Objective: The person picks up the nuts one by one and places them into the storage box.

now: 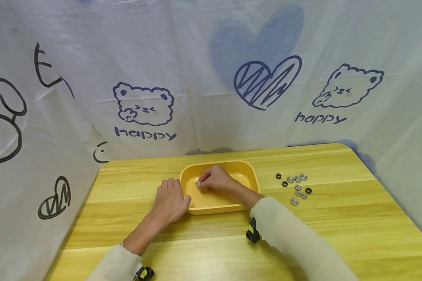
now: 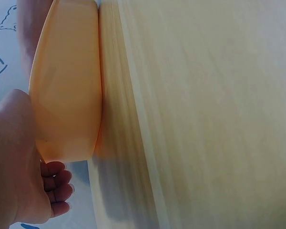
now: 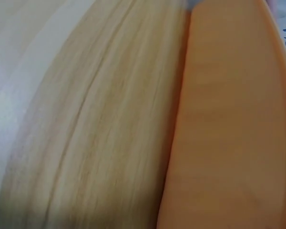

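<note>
Small silver hex nut [image 1: 198,183], pinched in right hand [image 1: 216,179] fingertips inside the yellow plastic tray [image 1: 246,171], near its left wall. Left hand [image 1: 169,201], fingers relaxed, rests against tray's left rim. Loose silver and black nuts [image 1: 295,186] lie right of tray, well apart. Wooden table [image 1: 337,226]; white cartoon-print cloth [image 1: 211,78] behind.
</note>
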Motion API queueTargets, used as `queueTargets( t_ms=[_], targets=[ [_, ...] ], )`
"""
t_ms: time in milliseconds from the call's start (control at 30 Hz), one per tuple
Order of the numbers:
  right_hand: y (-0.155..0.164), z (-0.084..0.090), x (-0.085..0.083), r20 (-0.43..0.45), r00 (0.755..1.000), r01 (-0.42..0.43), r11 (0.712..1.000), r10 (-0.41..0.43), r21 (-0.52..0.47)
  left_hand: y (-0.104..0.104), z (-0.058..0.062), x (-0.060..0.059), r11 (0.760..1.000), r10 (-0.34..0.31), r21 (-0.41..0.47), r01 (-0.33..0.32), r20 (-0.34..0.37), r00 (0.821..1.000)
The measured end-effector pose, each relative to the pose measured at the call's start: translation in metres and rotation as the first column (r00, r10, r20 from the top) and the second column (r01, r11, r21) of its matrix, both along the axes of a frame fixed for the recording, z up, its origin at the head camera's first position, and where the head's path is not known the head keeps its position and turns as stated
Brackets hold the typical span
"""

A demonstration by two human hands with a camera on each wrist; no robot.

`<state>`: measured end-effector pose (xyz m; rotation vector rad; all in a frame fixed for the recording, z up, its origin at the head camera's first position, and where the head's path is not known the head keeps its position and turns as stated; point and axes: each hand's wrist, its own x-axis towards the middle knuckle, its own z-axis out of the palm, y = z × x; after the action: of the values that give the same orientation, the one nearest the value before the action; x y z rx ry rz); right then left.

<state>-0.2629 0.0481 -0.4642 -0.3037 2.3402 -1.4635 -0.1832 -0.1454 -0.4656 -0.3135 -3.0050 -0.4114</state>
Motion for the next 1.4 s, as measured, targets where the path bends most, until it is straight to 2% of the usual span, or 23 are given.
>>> queueTargets(
  t_ms=[367, 733, 1033, 1400],
  targets=[
    [-0.006, -0.002, 0.000, -0.056, 0.998, -0.025, 0.986, 0.035, 0.167, -0.002, -0.001, 0.000, 1.000, 0.000, 0.006, 0.000, -0.003, 1.000],
    [-0.011, -0.002, 0.000, -0.110, 0.990, -0.057, 0.962, 0.089, 0.267, 0.001, -0.001, 0.001, 1.000, 0.006, 0.008, -0.006, -0.010, 1.000],
    [-0.013, 0.001, 0.001, -0.103, 0.991, -0.051, 0.955, 0.084, 0.291, -0.001, -0.001, 0.003, 1.000, 0.012, 0.009, -0.012, 0.008, 1.000],
    [-0.010, 0.002, -0.002, -0.059, 0.996, -0.052, 0.965, 0.070, 0.258, 0.001, 0.003, 0.001, 1.000, 0.003, 0.001, -0.003, 0.022, 1.000]
  ],
)
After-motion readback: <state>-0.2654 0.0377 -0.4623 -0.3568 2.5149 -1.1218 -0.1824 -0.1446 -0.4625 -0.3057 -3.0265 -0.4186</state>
